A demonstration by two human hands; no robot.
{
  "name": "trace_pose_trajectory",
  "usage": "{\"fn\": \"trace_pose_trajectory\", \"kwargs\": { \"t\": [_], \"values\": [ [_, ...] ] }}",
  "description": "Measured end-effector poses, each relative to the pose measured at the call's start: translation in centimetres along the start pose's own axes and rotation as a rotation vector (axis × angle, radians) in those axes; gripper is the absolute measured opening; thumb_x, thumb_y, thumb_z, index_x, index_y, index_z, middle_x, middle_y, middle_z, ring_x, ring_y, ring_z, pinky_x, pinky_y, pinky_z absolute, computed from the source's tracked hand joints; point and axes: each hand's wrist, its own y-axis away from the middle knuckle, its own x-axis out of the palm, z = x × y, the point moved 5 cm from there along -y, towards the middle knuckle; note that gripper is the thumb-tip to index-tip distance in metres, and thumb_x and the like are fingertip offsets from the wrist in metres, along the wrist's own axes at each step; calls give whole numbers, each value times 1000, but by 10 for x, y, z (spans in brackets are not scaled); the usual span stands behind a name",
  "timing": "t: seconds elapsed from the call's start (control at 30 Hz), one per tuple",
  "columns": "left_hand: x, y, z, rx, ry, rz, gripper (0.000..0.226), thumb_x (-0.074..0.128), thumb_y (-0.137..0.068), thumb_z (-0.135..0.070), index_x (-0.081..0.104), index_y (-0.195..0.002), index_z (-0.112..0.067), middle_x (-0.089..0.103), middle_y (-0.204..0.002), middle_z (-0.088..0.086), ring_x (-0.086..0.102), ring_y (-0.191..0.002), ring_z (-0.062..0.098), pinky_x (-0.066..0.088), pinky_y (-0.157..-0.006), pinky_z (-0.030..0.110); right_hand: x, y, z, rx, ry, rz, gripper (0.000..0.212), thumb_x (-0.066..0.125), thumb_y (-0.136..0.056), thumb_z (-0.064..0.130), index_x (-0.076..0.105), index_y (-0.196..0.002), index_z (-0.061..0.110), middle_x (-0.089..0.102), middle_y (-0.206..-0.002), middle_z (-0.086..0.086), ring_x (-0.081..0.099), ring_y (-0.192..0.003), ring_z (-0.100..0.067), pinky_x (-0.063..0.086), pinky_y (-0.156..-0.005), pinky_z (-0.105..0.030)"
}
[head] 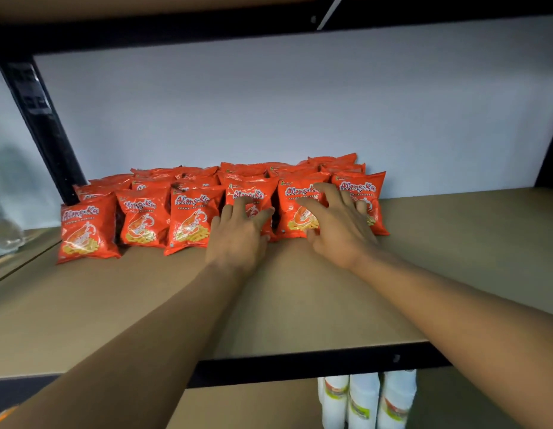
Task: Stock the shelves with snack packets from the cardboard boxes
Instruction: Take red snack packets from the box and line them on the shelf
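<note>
Several red prawn-cracker packets (188, 219) stand upright in rows at the back of a brown shelf board (300, 305), against a pale wall. My left hand (238, 235) lies with spread fingers against the front of one packet (252, 193) in the front row. My right hand (337, 224) presses with spread fingers on the two packets at the right end, one packet (295, 209) under the thumb side and another packet (361, 188) under the outer fingers. Neither hand grips anything. No cardboard box is in view.
A black shelf post (43, 125) rises at the back left. The black front rail (300, 365) edges the shelf. Below it stand white wrapped stacks (364, 400) on a lower shelf. An upper shelf (269, 26) closes in overhead. Bare board lies right of the packets.
</note>
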Motion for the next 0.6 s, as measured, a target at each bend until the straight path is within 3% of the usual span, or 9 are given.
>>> {"fn": "trace_pose_trajectory", "kwargs": {
  "t": [0.17,0.3,0.4,0.5,0.6],
  "values": [
    [-35,36,-11,-22,170,-52,41,63,-91,-37,60,-131,-28,46,-137,8,48,-120,33,43,-96,47,-34,32,2,39,-246,-38,52,72,-81,28,60,-131,31,49,-136,-3,48,-123,-28,38,-102,-44],
    [-67,84,-27,-41,421,-47,32,66,-90,-34,65,-119,-23,57,-119,4,62,-102,28,50,-85,42,-67,79,15,64,-508,53,39,69,-87,24,65,-126,25,53,-115,5,52,-97,-8,37,-89,-21],
    [-90,126,-42,-71,584,-20,25,66,-91,-31,65,-115,-23,61,-114,-4,64,-88,16,50,-78,33,-89,121,29,135,-705,109,27,66,-89,24,67,-115,32,63,-105,9,58,-79,-3,48,-81,-25],
    [-110,171,-57,-135,723,37,19,63,-93,-31,64,-112,-27,65,-104,-14,64,-81,4,51,-72,27,-108,163,44,164,-843,128,24,64,-89,20,68,-109,32,69,-97,8,64,-79,-11,54,-80,-31],
    [-124,217,-71,-139,791,59,15,66,-92,-25,66,-107,-23,67,-92,-14,64,-77,3,46,-65,14,-118,206,57,175,-882,131,23,64,-88,17,70,-108,27,71,-92,7,63,-76,-14,53,-74,-26]
  ]
}}
